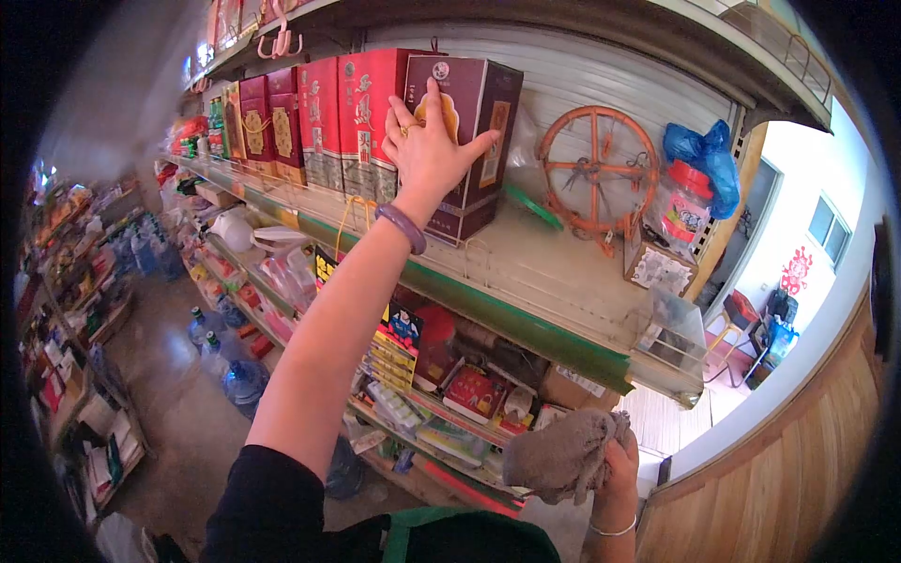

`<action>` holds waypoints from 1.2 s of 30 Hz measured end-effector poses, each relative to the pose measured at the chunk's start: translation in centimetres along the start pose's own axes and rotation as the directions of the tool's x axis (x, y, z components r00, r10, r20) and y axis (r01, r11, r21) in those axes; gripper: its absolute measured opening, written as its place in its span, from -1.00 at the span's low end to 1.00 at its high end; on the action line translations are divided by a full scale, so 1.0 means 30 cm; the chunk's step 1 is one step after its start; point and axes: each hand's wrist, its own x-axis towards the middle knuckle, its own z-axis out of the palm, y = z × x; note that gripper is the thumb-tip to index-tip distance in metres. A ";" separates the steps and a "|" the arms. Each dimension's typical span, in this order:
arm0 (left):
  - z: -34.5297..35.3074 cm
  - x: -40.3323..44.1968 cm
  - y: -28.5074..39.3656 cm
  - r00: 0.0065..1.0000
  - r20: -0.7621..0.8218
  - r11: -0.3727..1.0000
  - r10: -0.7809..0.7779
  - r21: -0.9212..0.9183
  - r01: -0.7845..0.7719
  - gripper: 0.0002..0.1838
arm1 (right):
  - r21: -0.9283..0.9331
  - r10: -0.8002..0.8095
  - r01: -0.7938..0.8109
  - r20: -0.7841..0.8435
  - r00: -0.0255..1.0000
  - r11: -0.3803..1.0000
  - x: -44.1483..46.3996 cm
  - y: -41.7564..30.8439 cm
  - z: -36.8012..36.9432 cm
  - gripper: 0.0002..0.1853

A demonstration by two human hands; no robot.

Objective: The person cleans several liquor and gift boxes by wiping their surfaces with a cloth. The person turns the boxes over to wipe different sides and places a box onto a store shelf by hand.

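Observation:
My left hand (427, 155) lies with spread fingers against the front of a dark purple gift box (479, 178) on the upper shelf. A ring and a purple bangle (401, 229) are on that arm. Left of the box stand red boxes (368, 122) with gold and white lettering, and darker red boxes (284, 117) beyond them. Low on the right, my right hand (619, 462) grips a bunched grey-brown cloth (563, 455), away from the shelf. The cloth hides part of its fingers.
Right of the purple box, an orange spoked wheel (598, 169) leans at the back. A red-lidded jar (685, 202), a blue plastic bag (709, 159) and a clear box (671, 324) stand near the shelf end. Lower shelves hold packets. Water jugs (244, 385) stand on the floor.

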 end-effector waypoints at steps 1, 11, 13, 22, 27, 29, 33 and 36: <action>0.000 -0.002 -0.004 1.000 -0.007 1.000 0.021 0.007 -0.021 0.20 | 0.005 -0.003 0.003 0.006 1.000 1.000 0.001 -0.005 0.001 -0.48; -0.032 -0.043 0.064 0.999 0.052 1.000 0.007 -0.021 -0.006 0.14 | 0.030 -0.013 0.013 0.011 1.000 0.999 -0.007 -0.036 0.021 -0.47; -0.041 -0.042 0.083 0.998 0.038 0.996 -0.043 -0.079 0.046 0.32 | 0.024 -0.022 0.022 0.029 0.999 0.999 -0.011 -0.042 0.010 -0.48; -0.026 0.021 0.100 0.969 0.000 0.957 -0.248 -0.157 0.245 0.43 | -0.019 -0.026 0.025 -0.067 0.997 0.999 -0.067 -0.051 -0.052 -0.51; 0.023 0.015 0.058 0.962 -0.197 0.936 -0.192 -0.331 0.119 0.38 | -0.057 -0.083 0.081 -0.033 0.996 0.995 -0.084 -0.059 -0.096 -0.51; 0.036 0.012 0.026 0.955 -0.230 0.907 -0.186 -0.415 0.077 0.38 | -0.050 -0.103 0.097 -0.115 0.988 0.994 -0.097 -0.027 -0.131 -0.50; 0.036 0.010 0.004 0.937 -0.313 0.845 -0.155 -0.533 -0.038 0.36 | -0.039 -0.098 0.095 -0.070 0.993 0.995 -0.093 -0.025 -0.154 -0.50; -0.011 0.019 0.019 0.919 -0.376 0.763 -0.120 -0.627 -0.158 0.31 | -0.033 -0.059 0.054 -0.153 0.986 0.998 -0.097 -0.011 -0.151 -0.50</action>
